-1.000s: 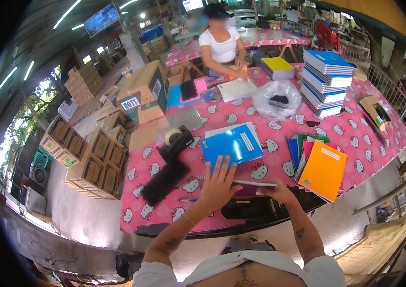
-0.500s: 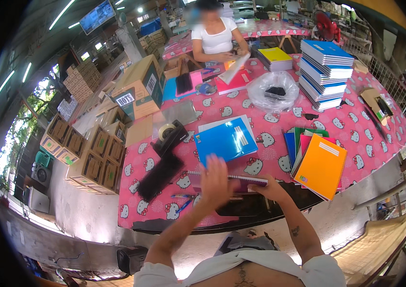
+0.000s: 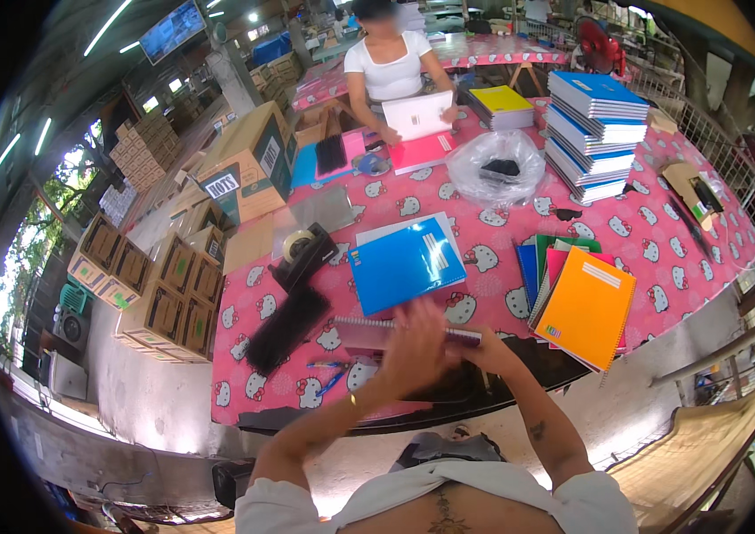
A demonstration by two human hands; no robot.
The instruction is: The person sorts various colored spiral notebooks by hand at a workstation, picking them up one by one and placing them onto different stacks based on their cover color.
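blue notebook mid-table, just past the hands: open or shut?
Shut. The blue notebook lies flat on the pink tablecloth, front cover up with its white label showing, no pages spread. Neither hand touches it.

A spiral notebook (image 3: 368, 331) lies on the table (image 3: 689, 267) just before the person, under both hands: the left hand (image 3: 413, 349) on its middle, the right hand (image 3: 484, 351) at its three o'clock end. At twelve o'clock from it lies another notebook (image 3: 406, 264). At three o'clock sits a fanned pile of notebooks (image 3: 584, 307). At ten o'clock stands a tape dispenser (image 3: 303, 254), with a long bar (image 3: 286, 327) at nine o'clock and pens (image 3: 328, 374) at seven o'clock. Farther off at one o'clock are a plastic bag (image 3: 495, 166) and a tall stack of notebooks (image 3: 593, 133). Behind the table, at twelve o'clock, another person (image 3: 391, 71) holds a sheet (image 3: 417, 116). Cardboard boxes (image 3: 159, 276) stand left of the table.
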